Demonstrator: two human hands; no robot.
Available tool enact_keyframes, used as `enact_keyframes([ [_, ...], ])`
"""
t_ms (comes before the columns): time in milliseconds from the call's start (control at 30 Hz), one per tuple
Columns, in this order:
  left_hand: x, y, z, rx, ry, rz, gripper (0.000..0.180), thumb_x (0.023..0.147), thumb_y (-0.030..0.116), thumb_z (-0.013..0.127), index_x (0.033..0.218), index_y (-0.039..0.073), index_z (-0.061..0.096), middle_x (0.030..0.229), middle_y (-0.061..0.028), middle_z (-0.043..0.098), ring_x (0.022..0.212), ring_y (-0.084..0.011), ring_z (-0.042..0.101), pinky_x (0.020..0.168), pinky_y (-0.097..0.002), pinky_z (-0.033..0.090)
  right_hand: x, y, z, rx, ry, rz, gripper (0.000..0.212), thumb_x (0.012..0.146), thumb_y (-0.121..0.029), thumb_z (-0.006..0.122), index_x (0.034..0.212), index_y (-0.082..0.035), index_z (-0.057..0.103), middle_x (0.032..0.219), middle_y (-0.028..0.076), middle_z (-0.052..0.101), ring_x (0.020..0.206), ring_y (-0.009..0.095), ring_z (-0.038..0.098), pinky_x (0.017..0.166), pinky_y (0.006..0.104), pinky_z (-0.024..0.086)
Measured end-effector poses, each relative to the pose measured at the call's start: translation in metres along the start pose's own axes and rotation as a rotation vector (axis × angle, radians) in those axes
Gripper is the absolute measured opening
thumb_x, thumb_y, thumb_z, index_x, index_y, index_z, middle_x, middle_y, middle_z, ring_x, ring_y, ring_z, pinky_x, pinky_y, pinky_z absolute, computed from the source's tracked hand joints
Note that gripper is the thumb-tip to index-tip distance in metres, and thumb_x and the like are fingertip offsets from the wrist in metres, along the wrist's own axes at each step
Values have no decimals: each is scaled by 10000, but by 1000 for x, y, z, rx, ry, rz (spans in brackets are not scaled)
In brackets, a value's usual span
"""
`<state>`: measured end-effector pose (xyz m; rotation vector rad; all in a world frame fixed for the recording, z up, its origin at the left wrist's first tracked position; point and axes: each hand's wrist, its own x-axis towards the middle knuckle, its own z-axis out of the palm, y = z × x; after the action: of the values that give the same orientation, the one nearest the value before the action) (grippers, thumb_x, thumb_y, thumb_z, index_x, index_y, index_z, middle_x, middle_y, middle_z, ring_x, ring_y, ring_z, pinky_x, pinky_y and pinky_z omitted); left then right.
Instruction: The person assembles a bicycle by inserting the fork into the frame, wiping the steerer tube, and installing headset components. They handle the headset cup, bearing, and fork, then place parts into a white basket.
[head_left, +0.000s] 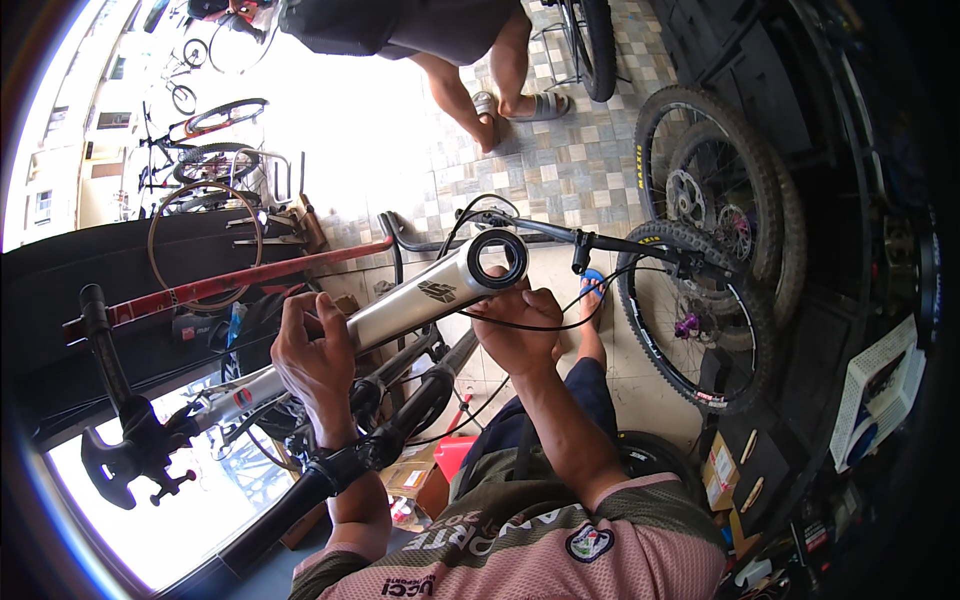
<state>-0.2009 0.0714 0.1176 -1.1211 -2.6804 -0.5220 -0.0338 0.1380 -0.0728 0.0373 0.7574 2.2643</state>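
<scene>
A silver bicycle frame (400, 305) slants across the middle, its open head tube facing up with a black ring (498, 257) seated in the mouth. My left hand (315, 350) is curled against the silver tube, fingers bent over it. Close under the head tube is my right hand (520, 325), its fingers bent inward. The tube hides some of these fingertips, and what they hold does not show. A black cable (550, 327) runs across by my right hand. Black repair-stand clamp parts (130, 440) stand at the silver tube's lower left end.
A handlebar (610, 243) hangs on its cables just beyond the head tube. Wheels with knobbly tyres (700, 315) lean at the right. A red bar (240, 278) crosses on the left. Another person's sandalled feet (540, 106) stand on the tiled floor ahead.
</scene>
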Motion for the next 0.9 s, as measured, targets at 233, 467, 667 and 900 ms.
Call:
enact_keyframes([
  [233, -2, 1, -1, 31, 0, 8, 203, 1018, 215, 661, 929, 42, 719, 606, -52, 619, 514, -145, 554, 560, -344, 428, -3, 0, -28, -282, 5, -70, 326, 889, -26, 665, 1207, -92, 692, 1028, 20, 631, 1004, 172, 599, 963, 383, 466],
  [467, 0, 0, -1, -1, -11, 5, 177, 1000, 246, 687, 949, 78, 708, 618, -105, 652, 547, -304, 666, 579, -421, 474, -5, 3, -59, -1262, 61, -205, 443, 935, 69, 581, 1363, -31, 636, 1060, 22, 492, 1000, 150, 485, 938, 298, 421],
  [667, -2, -1, 0, 18, 8, 41, 256, 1031, 254, 657, 884, 47, 692, 583, -61, 603, 494, -167, 539, 550, -371, 407, 4, -3, -48, -1683, -82, -487, 457, 908, 13, 612, 1361, -48, 601, 1127, 84, 416, 1009, 211, 429, 933, 350, 417],
  [900, 2, 3, -5, 62, -55, -5, 235, 1014, 296, 678, 939, 75, 706, 606, -114, 623, 534, -309, 630, 569, -431, 457, 15, -1, -61, -1662, -146, -473, 431, 955, -53, 647, 1384, -91, 626, 1238, 81, 490, 1105, 220, 495, 986, 371, 443],
])
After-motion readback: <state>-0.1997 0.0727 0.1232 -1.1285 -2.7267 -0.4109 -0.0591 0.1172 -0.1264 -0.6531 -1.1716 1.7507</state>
